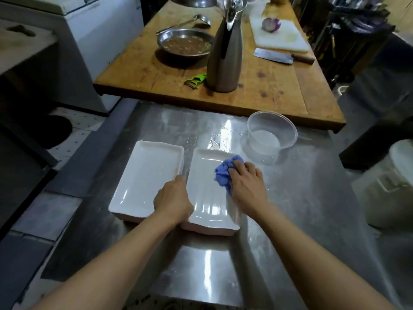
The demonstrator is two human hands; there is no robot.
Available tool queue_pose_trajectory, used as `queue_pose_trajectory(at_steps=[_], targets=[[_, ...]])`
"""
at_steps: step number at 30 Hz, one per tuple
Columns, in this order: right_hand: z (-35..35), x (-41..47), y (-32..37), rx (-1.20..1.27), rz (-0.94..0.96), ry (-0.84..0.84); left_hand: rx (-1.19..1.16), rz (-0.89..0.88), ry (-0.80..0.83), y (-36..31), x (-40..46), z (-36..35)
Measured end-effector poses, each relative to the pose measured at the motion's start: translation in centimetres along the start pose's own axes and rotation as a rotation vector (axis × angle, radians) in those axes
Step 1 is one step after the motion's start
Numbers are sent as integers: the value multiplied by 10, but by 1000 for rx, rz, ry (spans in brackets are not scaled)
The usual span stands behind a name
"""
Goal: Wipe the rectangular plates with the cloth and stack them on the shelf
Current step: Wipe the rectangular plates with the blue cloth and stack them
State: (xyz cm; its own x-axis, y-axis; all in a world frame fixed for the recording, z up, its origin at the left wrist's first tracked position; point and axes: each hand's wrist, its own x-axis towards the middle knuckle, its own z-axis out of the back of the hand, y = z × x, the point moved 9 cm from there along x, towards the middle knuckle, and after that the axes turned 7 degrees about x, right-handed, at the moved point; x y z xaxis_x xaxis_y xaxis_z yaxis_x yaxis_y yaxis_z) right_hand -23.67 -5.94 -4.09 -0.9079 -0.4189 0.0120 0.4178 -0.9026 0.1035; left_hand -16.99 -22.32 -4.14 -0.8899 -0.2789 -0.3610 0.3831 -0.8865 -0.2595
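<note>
Two white rectangular plates lie side by side on a steel counter. The left plate is bare. On the right plate my right hand presses a crumpled blue cloth against the far right part of its inside. My left hand grips the right plate's left rim, with its fingers curled down between the two plates. No shelf can be made out in this view.
A clear plastic tub with some water stands just beyond the right plate. Behind is a wooden table with a steel jug, green peeler, metal bowl, cleaver and cutting board with an onion. A white bucket stands at right.
</note>
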Motion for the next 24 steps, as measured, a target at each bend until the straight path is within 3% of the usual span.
queue_pose_trajectory(at_steps=[4,10,17,24], targets=[[-2,24,4,79,-24,-37,-7,15,8,1,2,-2],[-17,-5,62,243,259,39,-16,10,4,3,3,-4],[-16,32,50,242,124,39,-82,36,4,8,2,-4],[-12,-43,74,393,276,99,-115,-30,-59,8,0,0]])
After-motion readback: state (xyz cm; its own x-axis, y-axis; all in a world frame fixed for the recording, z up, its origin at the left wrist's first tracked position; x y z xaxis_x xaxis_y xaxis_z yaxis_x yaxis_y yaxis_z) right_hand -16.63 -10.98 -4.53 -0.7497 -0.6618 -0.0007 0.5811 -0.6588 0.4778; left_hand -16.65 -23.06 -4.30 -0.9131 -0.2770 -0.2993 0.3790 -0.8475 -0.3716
